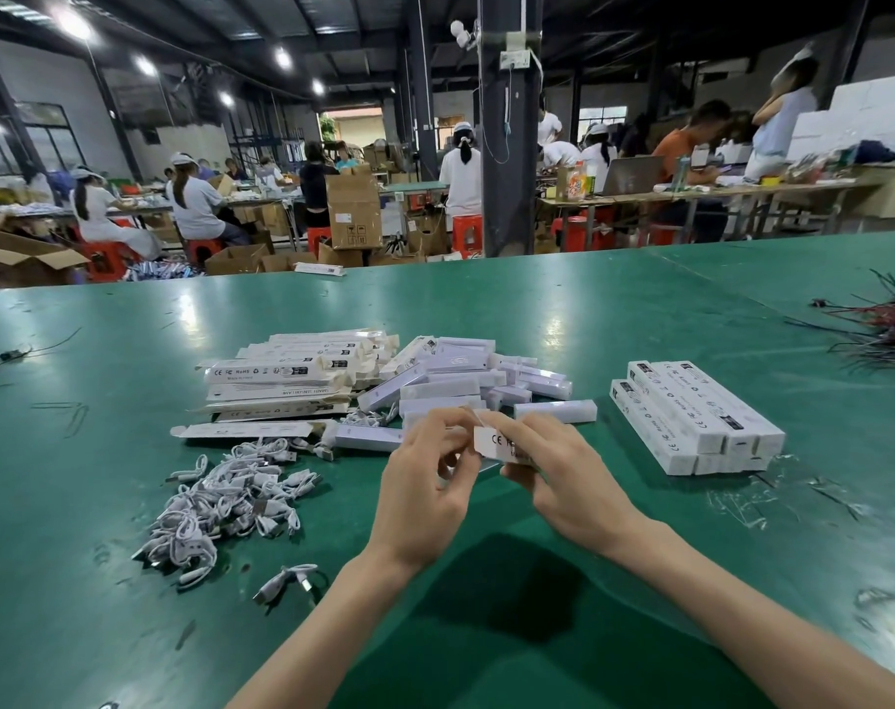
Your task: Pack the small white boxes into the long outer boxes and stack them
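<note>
Both hands hold one long white outer box [495, 444] above the green table [640, 309], its printed end facing me. My left hand [430, 483] pinches the box's end flap. My right hand [553, 473] grips the box from the right side. Behind the hands lies a loose heap of small white boxes [466, 386]. A pile of flat, unfilled outer boxes [292, 376] sits to the left of that heap. On the right, packed outer boxes [696, 417] lie stacked in two layers.
A tangle of white cables [225, 498] lies at the left front, one loose cable [287, 580] nearer me. Dark and red wires [885, 324] lie at the far right. Clear plastic scraps [752, 498] sit right of the stack. Workers sit at tables beyond.
</note>
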### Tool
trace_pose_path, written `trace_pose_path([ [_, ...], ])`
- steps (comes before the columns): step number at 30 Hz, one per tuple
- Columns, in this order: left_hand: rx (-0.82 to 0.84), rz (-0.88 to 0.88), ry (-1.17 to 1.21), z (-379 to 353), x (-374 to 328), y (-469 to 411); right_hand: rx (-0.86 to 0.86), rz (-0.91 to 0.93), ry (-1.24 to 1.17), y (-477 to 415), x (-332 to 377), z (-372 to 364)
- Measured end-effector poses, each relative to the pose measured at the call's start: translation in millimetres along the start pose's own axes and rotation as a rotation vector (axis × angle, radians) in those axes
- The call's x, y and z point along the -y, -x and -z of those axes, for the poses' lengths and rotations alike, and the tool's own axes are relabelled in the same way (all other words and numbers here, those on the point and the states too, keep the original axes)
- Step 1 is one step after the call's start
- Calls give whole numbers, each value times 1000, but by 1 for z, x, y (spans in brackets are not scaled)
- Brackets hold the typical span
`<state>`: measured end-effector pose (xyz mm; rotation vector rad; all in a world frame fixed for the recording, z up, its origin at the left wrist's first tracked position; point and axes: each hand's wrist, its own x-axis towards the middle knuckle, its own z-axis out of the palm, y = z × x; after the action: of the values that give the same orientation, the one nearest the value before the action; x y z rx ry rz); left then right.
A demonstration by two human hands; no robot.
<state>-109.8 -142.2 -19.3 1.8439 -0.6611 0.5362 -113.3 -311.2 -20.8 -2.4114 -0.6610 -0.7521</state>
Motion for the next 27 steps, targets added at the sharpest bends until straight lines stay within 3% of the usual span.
trace_pose_path([
  [6, -100, -51, 43, 1, -3, -1, -21, -55, -41, -3, -1, -1],
  [11, 67, 86, 87, 2, -3, 1, 3, -53, -11, -1, -5, -2],
  [15, 107, 162, 141, 3, -3, 2, 1, -56, -1, 0, -8, 0],
  [23, -133, 87, 120, -3, -7, 4, -1, -20, 20, -3, 1, 1],
  [27, 43, 161, 151, -3, -6, 4, 23, -19, 18, 1, -4, 2],
])
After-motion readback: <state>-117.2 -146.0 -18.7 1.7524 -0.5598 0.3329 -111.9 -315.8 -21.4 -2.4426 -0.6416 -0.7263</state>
